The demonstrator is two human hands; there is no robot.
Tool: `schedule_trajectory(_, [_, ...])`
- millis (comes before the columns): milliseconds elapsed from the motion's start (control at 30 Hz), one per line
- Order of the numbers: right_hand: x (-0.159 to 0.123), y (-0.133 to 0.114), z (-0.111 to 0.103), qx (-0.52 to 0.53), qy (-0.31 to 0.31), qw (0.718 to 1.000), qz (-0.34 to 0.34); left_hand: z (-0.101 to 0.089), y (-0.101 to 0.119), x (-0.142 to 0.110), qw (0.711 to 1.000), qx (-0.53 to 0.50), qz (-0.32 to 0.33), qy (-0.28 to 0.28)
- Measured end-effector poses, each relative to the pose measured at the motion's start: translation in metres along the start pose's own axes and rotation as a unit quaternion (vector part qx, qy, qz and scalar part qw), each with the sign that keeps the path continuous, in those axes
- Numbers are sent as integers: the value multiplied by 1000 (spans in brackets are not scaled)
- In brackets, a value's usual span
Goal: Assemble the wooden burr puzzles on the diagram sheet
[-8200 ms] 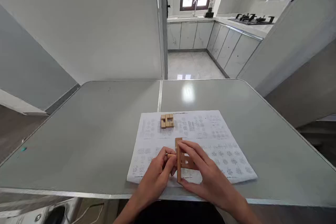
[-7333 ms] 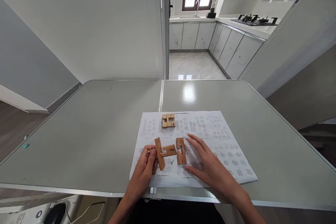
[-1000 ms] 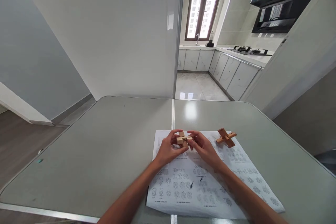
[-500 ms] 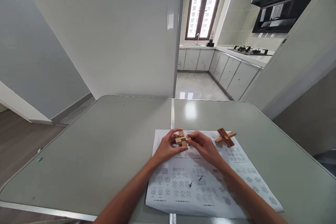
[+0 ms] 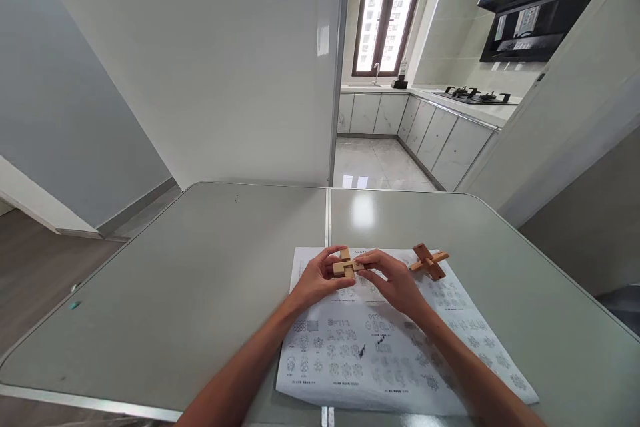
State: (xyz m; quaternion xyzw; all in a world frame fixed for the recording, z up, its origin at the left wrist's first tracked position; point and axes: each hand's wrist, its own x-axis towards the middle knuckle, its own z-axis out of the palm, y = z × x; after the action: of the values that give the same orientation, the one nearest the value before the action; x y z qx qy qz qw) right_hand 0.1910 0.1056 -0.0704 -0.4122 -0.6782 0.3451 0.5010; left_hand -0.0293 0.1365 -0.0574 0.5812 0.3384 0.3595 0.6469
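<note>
A light wooden interlocking puzzle (image 5: pixel 345 268), cross-shaped, is held a little above the printed sheet (image 5: pixel 345 340). My left hand (image 5: pixel 320 273) grips it from the left, with fingers behind and thumb in front. From the right, my right hand (image 5: pixel 387 273) pinches the end of its crosswise piece between thumb and fingers. Part of the puzzle is hidden by the fingertips. A darker, reddish-brown wooden cross puzzle (image 5: pixel 429 261) lies on the sheet's upper right, just beyond my right hand and touched by neither hand.
The sheet, printed with rows of small diagrams, lies on a grey-green table (image 5: pixel 200 293) with a metal seam down its middle. A small teal bit (image 5: pixel 75 305) is near the left edge. Past the table, a doorway opens onto a kitchen with a gas stove (image 5: pixel 475 96).
My right-hand fingers have shifted slightly over the end of the light puzzle. The grip of my left hand looks the same, and the darker puzzle has stayed in place.
</note>
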Motion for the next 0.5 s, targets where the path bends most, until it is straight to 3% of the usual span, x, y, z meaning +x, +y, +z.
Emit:
schedule_trajectory(300, [1,4,1,36,-53,993,99,5,1,-5,993,91,70,16])
schedule_trajectory(500, [-2,0,2,1,-48,995,88,4,0,-5,994,87,60,10])
